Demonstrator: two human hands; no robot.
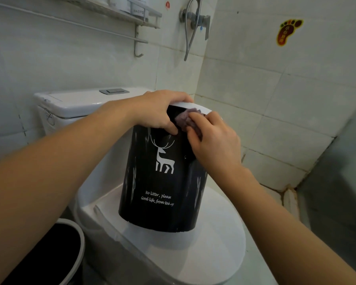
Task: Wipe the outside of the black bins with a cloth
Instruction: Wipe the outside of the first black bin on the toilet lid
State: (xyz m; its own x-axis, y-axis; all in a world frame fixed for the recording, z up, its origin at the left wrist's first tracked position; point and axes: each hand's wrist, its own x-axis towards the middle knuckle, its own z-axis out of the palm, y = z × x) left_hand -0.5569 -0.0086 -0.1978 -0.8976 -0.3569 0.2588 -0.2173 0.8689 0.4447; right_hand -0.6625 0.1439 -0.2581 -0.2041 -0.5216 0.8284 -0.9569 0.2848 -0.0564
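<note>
Fingers of the left hand (159, 109) curled over the rim of the bin (162, 182), mid-frame on the toilet lid (214, 254); the right hand (212, 138) pinched the cloth (185, 118). Hard rubbing might tip the bin off

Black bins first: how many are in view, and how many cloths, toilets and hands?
Black bins: 2, one with a deer print standing on the toilet lid, one on the floor
Cloths: 1
Toilets: 1
Hands: 2, left hand, right hand
Total: 6
</note>
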